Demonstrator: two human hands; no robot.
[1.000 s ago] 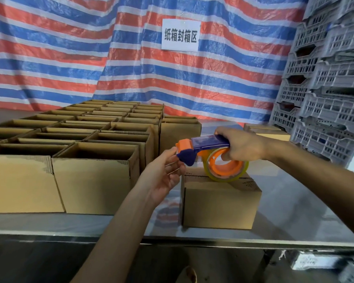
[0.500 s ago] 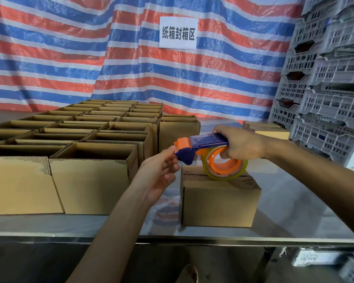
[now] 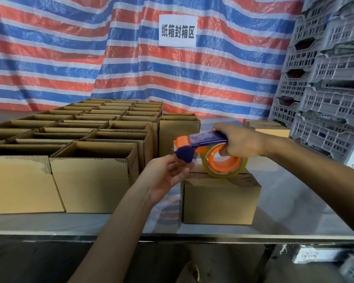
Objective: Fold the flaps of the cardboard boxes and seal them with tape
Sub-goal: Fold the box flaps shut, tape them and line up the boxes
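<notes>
One closed box (image 3: pixel 219 199) near-right on tabletop (image 3: pixel 294 211): likely light, stiff, best steadied by its sides | right hand (image 3: pixel 241 142) grips dispenser (image 3: pixel 200 139) over it | left hand (image 3: pixel 166 176) slack, fingertips (image 3: pixel 189 165) touching dispenser nose

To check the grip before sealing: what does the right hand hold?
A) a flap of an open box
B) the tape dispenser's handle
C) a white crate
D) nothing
B: the right hand is curled round the handle of the tape dispenser, above the closed box.
</notes>
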